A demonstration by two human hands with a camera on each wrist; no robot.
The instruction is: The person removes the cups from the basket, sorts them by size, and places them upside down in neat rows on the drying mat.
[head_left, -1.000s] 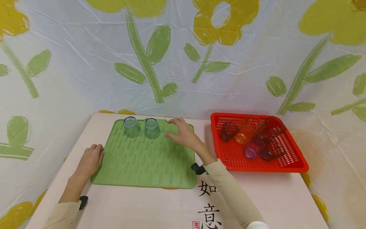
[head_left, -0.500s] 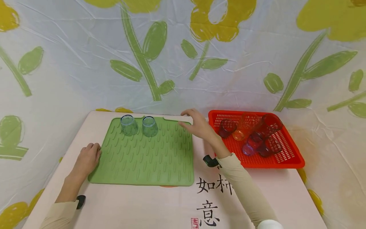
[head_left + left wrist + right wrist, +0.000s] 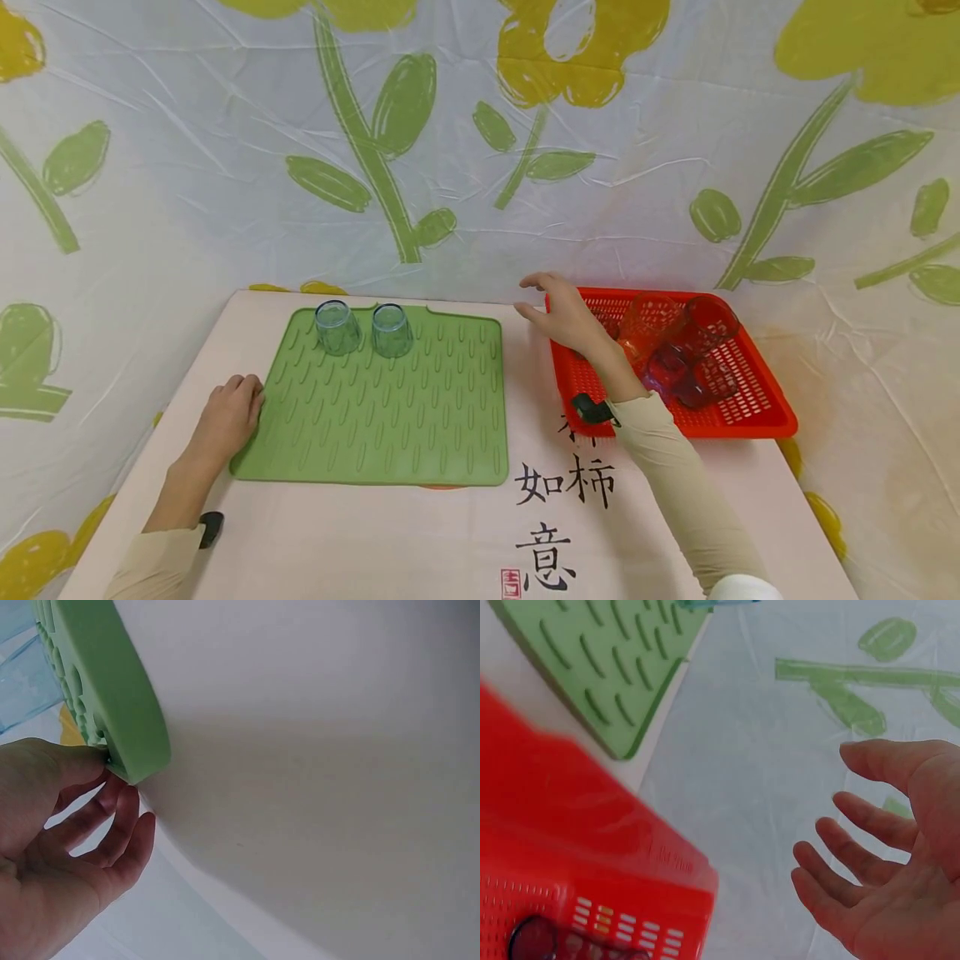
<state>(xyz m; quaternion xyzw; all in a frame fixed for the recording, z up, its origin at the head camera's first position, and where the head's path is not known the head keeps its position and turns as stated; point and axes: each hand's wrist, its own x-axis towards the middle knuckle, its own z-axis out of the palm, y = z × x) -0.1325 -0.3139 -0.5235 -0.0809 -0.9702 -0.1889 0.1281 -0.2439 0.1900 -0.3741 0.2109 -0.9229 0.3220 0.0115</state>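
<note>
A green drying mat lies on the table, with two clear bluish glasses upside down along its back left part. My left hand is at the mat's left edge; in the left wrist view its thumb and fingers pinch that edge. Over the back left corner of a red plastic basket, my right hand hovers with fingers spread and nothing held. Several coloured glasses lie in the basket, among them an orange one and a dark red one. One dark glass is partly behind my right hand.
The pale table carries black brush characters at the front. A white cloth with printed flowers hangs close behind the table and at both sides. The basket stands to the right of the mat.
My right hand has moved right, from beside the second glass on the mat to over the basket's left corner. The left hand stays at the mat's edge. The head view has shifted slightly.
</note>
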